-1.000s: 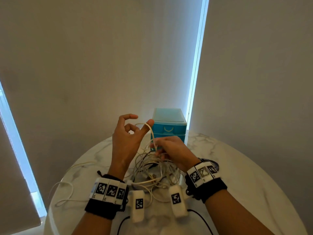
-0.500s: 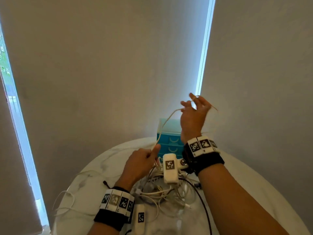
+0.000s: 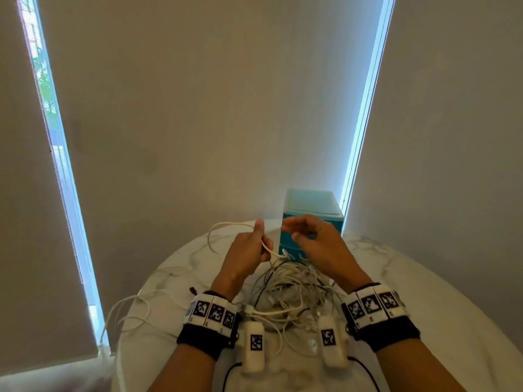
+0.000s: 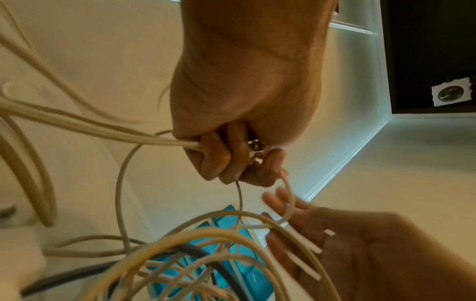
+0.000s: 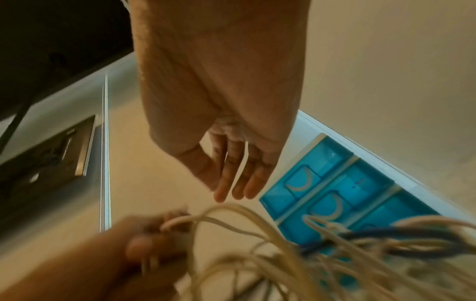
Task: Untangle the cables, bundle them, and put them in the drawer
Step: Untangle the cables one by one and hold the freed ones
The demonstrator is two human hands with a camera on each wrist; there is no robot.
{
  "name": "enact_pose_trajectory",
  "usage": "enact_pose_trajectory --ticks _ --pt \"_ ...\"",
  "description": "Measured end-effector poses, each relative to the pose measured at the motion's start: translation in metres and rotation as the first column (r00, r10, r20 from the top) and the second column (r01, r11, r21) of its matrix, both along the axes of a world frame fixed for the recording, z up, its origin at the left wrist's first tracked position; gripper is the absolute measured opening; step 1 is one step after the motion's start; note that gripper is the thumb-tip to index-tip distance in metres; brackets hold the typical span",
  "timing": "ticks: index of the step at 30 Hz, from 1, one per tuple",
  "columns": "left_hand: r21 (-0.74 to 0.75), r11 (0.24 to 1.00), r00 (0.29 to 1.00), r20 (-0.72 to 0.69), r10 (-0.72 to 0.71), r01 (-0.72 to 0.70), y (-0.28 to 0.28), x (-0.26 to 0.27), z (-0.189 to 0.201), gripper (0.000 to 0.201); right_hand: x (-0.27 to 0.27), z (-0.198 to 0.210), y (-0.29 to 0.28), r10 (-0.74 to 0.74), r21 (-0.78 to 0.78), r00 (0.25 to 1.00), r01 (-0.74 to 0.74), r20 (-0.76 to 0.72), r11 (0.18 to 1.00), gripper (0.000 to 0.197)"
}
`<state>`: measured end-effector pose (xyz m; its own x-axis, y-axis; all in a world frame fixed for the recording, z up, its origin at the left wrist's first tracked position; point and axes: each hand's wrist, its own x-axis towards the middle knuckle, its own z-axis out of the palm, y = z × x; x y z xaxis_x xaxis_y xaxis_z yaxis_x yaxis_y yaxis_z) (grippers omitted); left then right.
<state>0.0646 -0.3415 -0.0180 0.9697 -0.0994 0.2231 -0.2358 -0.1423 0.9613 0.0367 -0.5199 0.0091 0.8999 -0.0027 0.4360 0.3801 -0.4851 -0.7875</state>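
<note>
A person is standing over a round white marble table (image 3: pixel 424 321), working both hands above a tangled heap of cables (image 3: pixel 291 290) lying in the middle of the tabletop. Most of the cables are cream or white; at least one is dark blue or black.

The left hand (image 3: pixel 246 256) is closing into a fist around a cream cable (image 3: pixel 226 225), which is looping up and away to the left of the heap. The right hand (image 3: pixel 319 244) is hovering just beside it with fingers loosely extended and gripping nothing.

Beyond the heap, at the far edge of the table, a small turquoise plastic drawer unit (image 3: pixel 311 205) is standing with its drawers shut.

The step in hand appears to be untangling: one cable is being drawn free of the heap. The next move probably calls for the right hand to take hold further along that cable and work it loose, since nothing is bundled and no drawer is open.

No brand names or readable writing are showing. The wristbands (image 3: pixel 210 311) are carrying black-and-white square marker patterns only.
</note>
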Motion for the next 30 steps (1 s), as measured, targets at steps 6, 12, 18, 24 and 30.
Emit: enact_pose_trajectory --ticks 6,12,18,24,30 --pt "-0.108 0.993 0.999 0.012 0.053 -0.051 0.006 0.001 0.004 0.073 -0.005 -0.02 0.012 0.116 -0.217 0.983 -0.146 -0.145 0.965 0.03" --pt "-0.316 0.922 0.951 0.138 0.276 -0.222 0.011 0.004 0.009 0.071 -0.001 -0.001 -0.003 -0.006 -0.423 1.0 0.0 -0.015 0.906 0.036" --pt "-0.657 0.711 0.922 0.061 0.383 -0.252 0.023 0.005 0.013 0.063 0.015 0.013 -0.029 -0.228 -0.62 0.972 0.208 0.048 0.756 0.044" --pt "-0.81 0.526 0.951 -0.122 0.284 -0.261 0.035 0.019 0.008 0.051 0.012 0.009 -0.038 -0.019 -0.299 0.957 -0.071 -0.288 0.952 0.031" --pt "-0.267 0.962 0.965 -0.26 -0.02 -0.052 0.019 0.015 0.006 0.058 0.012 0.019 -0.03 -0.174 0.554 0.984 0.121 0.045 0.824 0.026"
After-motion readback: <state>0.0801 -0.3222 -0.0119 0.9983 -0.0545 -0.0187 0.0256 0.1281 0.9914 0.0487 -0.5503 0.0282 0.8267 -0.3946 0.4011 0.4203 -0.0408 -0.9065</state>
